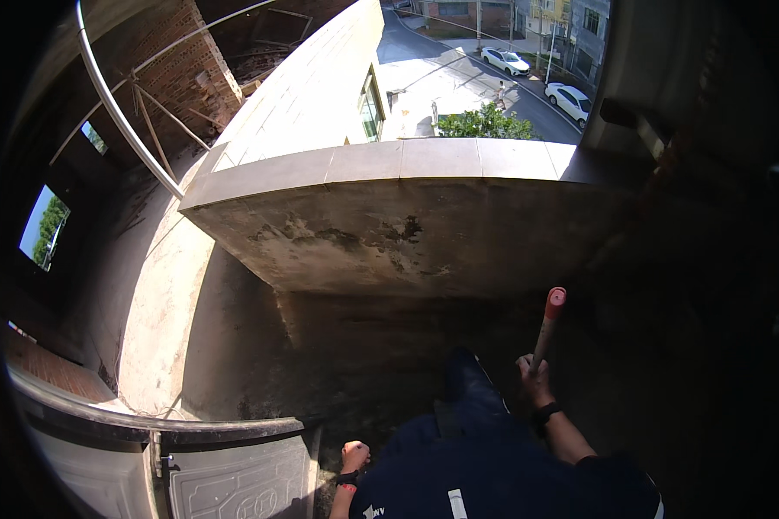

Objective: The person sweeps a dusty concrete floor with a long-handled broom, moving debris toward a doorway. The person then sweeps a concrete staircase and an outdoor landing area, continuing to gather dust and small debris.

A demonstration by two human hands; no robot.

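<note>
My right hand [534,377] grips a pale round handle [543,340] that points away from me, up and slightly to the right. The handle's near-top end carries a red cap or grip with a small dark hole. Whatever is at its other end is hidden by my hand and the shade. My left hand [356,453] is curled into a fist low in front of me, with nothing visible in it. A grey panelled metal door [240,483] stands just left of that hand. Both wrists wear dark bands.
A stained low wall [363,240] with a tiled top [439,159] crosses ahead. Beyond and below it lie a street, parked white cars [505,61] and a person walking. To the left are a curved pale pipe [113,107] and broken brickwork [188,68]. Deep shade covers the right.
</note>
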